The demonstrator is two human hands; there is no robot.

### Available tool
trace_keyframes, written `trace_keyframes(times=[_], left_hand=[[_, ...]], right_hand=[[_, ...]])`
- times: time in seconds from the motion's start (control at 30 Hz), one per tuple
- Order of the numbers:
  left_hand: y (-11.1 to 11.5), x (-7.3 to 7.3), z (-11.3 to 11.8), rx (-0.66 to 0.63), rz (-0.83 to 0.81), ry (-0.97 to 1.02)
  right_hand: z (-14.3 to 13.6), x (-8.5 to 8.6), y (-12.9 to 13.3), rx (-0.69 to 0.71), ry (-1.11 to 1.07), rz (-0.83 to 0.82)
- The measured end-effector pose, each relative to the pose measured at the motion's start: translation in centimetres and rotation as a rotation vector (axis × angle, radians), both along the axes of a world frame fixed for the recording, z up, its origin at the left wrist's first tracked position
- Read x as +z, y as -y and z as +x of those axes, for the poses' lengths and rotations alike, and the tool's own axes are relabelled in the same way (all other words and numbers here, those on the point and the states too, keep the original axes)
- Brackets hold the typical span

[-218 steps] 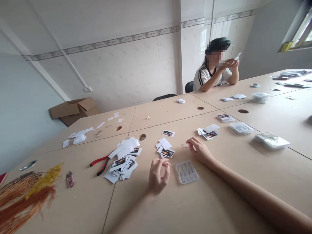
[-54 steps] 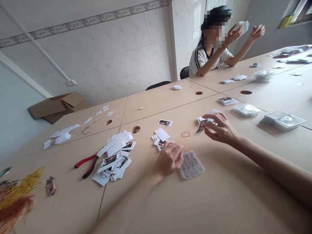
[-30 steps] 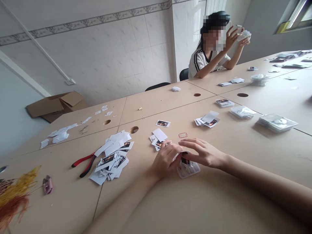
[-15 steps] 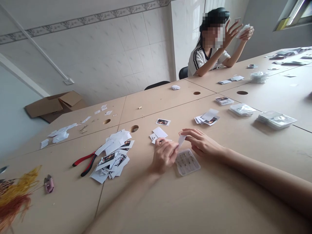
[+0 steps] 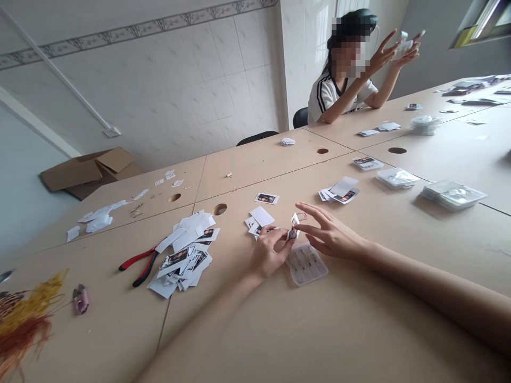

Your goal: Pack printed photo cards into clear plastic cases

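My left hand pinches a small bent printed card between thumb and fingers. To its right, my right hand has its fingers spread, with a fingertip at the card's edge. Whether that fingertip touches the card is hard to tell. Just beyond the fingers of my right hand, a small red outline shows on the table. Under the card and between the hands lies a clear plastic box with small metal pieces inside. Several cards lie behind my left hand.
Left of my hands is a heap of cards beside red-and-black pliers. Pink snippers and yellow and orange threads lie far left. Stacked clear boxes stand at right. A person sits across, both hands raised.
The card in my left hand has turned, now showing its printed side. My right hand's fingers have spread away from it, and the red outline has come into view. The other person's hands have moved.
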State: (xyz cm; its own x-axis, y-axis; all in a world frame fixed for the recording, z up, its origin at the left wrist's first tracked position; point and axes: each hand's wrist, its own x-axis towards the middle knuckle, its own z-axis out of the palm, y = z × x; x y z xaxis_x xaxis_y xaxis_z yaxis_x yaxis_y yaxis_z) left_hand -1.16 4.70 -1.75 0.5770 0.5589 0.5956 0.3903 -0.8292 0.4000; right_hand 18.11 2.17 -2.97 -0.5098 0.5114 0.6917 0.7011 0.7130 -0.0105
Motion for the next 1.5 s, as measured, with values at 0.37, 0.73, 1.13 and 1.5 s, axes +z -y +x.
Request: trace_keyframes(times=[0.37,0.73,1.13,1.5], left_hand=[[-0.3,0.1,-0.4,0.101,-0.515,0.138],[-0.6,-0.2,-0.4,0.030,-0.358,0.066],[-0.3,-0.4,-0.4,0.083,-0.100,0.015],[-0.3,0.0,-0.4,0.133,-0.322,0.130]], right_hand=[[-0.7,1.1,1.4,0.018,0.107,0.132],[-0.5,0.7,0.7,0.099,0.224,-0.029],[-0.7,0.3,0.9,0.102,0.180,-0.046],[-0.6,0.4,1.0,0.100,0.080,-0.071]])
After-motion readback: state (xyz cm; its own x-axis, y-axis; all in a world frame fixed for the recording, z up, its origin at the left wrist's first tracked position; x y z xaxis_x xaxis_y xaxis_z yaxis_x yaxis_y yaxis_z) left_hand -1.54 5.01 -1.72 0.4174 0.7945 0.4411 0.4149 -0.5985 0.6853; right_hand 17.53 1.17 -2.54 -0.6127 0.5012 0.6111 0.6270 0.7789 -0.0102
